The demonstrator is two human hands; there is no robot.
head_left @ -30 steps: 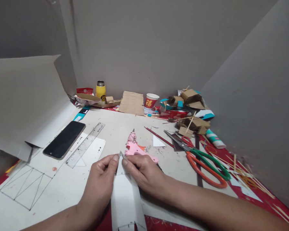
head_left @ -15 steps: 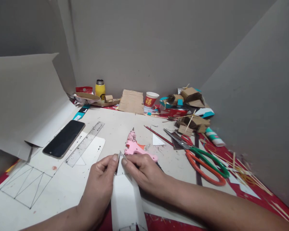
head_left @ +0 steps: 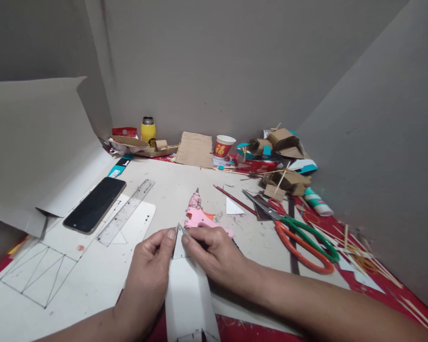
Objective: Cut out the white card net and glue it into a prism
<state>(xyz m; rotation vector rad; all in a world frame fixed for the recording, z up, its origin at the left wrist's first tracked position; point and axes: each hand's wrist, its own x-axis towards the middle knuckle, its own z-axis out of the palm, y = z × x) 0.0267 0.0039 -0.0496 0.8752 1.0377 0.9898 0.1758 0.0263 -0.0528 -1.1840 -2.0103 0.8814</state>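
Note:
A folded piece of white card (head_left: 189, 294) stretches from the bottom edge up between my hands, narrowing to a pointed tip with dark pen lines. My left hand (head_left: 153, 256) pinches the left side of that tip between thumb and forefinger. On the other side, my right hand (head_left: 210, 249) grips the tip's right edge, its thumb along the fold. Just beyond the fingers lies a pink glue gun (head_left: 199, 216), its nozzle pointing away and its lower end partly hidden by my right hand.
Scissors with green and orange handles (head_left: 303, 242) lie right, near a red pencil (head_left: 235, 199). Left are a clear ruler (head_left: 126, 211), a phone (head_left: 94, 205) and card with drawn lines (head_left: 39, 275). A paper cup (head_left: 223, 146), yellow bottle (head_left: 148, 132) and cardboard pieces (head_left: 194, 149) stand behind.
Both hands keep their pinch on the card's tip. The card and hands have shifted very slightly to the right; everything else stays put.

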